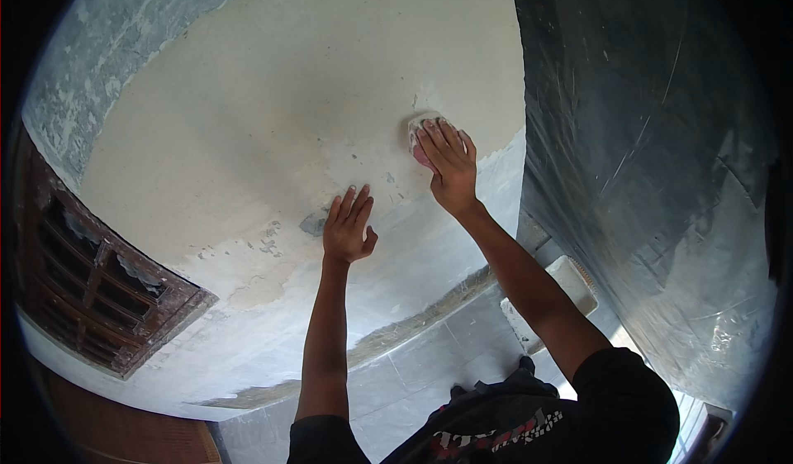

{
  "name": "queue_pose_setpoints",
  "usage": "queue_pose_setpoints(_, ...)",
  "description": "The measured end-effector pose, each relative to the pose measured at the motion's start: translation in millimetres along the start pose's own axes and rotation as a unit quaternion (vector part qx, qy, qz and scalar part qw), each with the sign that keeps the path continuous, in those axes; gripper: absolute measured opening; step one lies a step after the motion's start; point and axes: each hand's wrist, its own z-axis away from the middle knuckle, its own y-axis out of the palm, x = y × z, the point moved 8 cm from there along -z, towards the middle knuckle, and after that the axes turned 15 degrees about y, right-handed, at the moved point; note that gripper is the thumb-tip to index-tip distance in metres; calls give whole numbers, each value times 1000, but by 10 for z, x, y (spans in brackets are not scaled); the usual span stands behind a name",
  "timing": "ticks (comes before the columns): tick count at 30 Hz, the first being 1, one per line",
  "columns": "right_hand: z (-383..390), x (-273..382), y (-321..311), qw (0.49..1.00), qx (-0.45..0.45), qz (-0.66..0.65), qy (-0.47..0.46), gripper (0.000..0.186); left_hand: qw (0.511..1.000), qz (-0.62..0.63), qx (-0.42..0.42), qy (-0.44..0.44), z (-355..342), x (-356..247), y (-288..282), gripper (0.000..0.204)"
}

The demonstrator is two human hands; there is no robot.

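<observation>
Hold the pink-and-white pad (415,140), probably light and fairly soft, across its back, as with the right hand's grip (450,160) splayed over it against the wall (248,117), near one o'clock from the empty, flattened left hand (347,231).

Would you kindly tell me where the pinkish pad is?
In the head view, the pinkish pad is above and slightly right of centre, between the right hand and the pale wall.

A pad (418,143) lies on the wall (248,117), with a window frame (97,272) set well to its left and a sheet (636,175) hanging to its right, while a tray (574,282) sits on the floor (425,352) below, near the sheet.
</observation>
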Motion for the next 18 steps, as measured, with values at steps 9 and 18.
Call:
queue_pose_setpoints(9,497,-237,330,991,123,16,-57,56,989,34,30,-139,-116,-531,-49,63)
queue_pose_setpoints(18,4390,-2306,-1314,721,546,88,417,38,913,280,126,-270,508,-2741,1292,69)
